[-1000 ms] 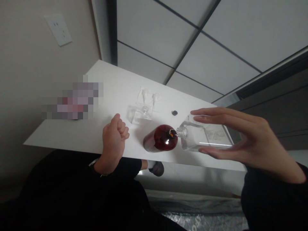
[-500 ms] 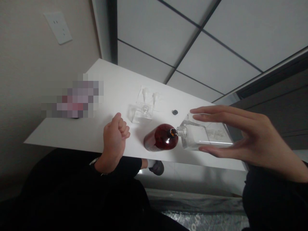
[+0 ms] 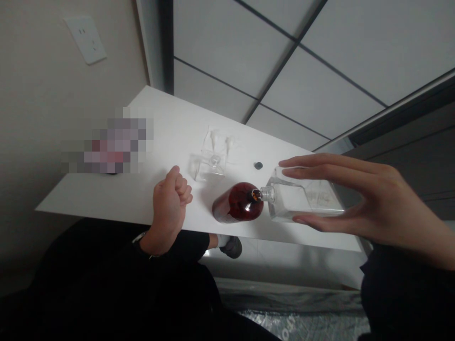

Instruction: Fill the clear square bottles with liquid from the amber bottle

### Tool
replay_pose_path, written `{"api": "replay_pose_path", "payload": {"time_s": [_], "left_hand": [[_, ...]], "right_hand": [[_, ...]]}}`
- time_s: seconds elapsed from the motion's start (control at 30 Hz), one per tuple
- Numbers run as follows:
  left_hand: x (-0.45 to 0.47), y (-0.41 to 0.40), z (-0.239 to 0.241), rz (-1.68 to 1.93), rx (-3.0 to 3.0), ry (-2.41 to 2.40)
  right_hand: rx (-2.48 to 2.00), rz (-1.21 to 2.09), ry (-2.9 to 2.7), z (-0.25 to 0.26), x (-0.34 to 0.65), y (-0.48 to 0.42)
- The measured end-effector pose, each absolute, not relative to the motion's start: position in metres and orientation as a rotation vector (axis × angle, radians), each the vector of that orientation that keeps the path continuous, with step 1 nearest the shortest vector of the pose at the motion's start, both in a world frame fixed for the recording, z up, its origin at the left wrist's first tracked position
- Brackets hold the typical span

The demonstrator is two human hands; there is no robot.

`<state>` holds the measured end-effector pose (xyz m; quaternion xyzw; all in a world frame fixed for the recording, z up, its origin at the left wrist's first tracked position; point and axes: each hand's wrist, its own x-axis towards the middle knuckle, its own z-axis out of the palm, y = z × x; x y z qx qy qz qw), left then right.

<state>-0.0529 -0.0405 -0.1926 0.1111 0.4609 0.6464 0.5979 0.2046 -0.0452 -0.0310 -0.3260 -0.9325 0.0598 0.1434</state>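
My right hand (image 3: 377,194) grips a clear square bottle (image 3: 296,199) by its sides, thumb below and fingers above. This bottle is tipped nearly level, and its threaded mouth meets the open mouth of a reddish-brown bottle (image 3: 236,203) standing on the white table (image 3: 170,123). Whether liquid is flowing between them I cannot tell. Left of the brown bottle, my left hand (image 3: 172,199) is closed in a fist near the table's front edge, with nothing seen in it. A second clear square bottle (image 3: 210,168) stands uncapped behind.
Two whitish pump tops (image 3: 215,139) lie behind the second clear bottle. A small dark cap (image 3: 258,166) rests right of it. A blurred-out object (image 3: 117,147) occupies the table's left end. Pale wall panels (image 3: 216,52) rise behind, and a wall socket (image 3: 85,40) is at upper left.
Almost nothing differs. My right hand and the clear bottle have shifted very slightly, with the bottle's mouth still at the brown bottle's mouth; my left fist stays put.
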Motion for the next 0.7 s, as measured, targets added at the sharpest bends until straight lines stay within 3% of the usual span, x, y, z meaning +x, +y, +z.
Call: {"api": "replay_pose_path", "payload": {"time_s": [0.7], "left_hand": [[-0.053,-0.039,-0.192,1.510,0.227,1.067]], "right_hand": [[-1.056,0.188,-2.805,-0.016,0.194,-0.046]]}}
